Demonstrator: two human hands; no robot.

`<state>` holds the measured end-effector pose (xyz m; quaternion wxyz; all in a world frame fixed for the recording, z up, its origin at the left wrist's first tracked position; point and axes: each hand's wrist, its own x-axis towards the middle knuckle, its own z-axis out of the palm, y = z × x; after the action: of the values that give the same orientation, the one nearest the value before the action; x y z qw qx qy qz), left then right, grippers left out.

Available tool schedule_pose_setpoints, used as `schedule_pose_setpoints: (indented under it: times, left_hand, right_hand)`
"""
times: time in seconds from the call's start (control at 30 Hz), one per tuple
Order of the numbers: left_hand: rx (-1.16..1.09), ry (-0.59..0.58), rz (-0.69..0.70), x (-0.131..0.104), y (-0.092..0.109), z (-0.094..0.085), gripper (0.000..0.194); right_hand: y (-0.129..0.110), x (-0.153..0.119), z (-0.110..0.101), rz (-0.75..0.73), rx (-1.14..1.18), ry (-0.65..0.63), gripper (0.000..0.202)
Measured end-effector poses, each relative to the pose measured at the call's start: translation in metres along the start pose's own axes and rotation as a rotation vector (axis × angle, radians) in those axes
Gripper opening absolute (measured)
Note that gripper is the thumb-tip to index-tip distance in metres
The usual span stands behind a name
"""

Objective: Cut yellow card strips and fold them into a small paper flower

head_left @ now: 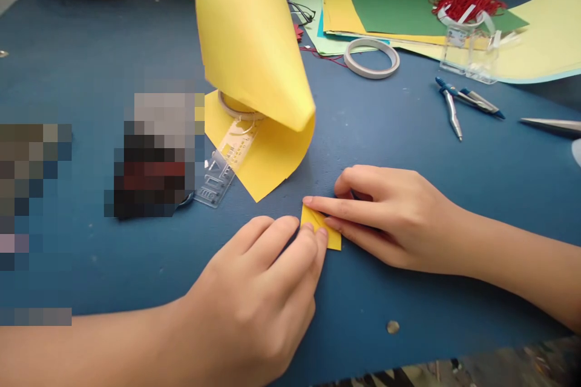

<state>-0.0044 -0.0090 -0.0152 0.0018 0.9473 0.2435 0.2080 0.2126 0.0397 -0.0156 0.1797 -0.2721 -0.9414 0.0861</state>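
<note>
Nearest, the left hand (pixel 258 290) is holding its fingers together, their tips clamping a small creased yellow paper piece (pixel 334 242) against the blue tabletop (pixel 354 296). At right, the right hand (pixel 394 217) is keeping two extended fingers slightly apart, tips touching the paper's far edge. Farther left, a clear stencil ruler (pixel 215 178) is lying partly over a curled yellow sheet (pixel 252 30).
</note>
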Motion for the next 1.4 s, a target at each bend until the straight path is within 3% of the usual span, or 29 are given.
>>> schedule_pose_setpoints:
  times: [0.4, 0.7, 0.9, 1.4]
  left_hand:
    - [0.06, -0.005, -0.072, -0.001, 0.002, -0.003, 0.035]
    - [0.087, -0.043, -0.024, -0.006, 0.003, 0.0, 0.038]
    - [0.086, 0.039, -0.053, -0.01, 0.004, 0.008, 0.035]
    - [0.092, 0.028, -0.057, -0.01, 0.005, 0.008, 0.034]
  right_hand:
    - [0.001, -0.001, 0.001, -0.006, -0.004, 0.011, 0.029]
    - [0.002, -0.001, 0.0, -0.202, -0.094, 0.059, 0.02]
    - [-0.003, -0.005, -0.004, -0.281, -0.09, 0.098, 0.021]
    - [-0.006, -0.002, -0.003, -0.244, -0.109, 0.085, 0.022]
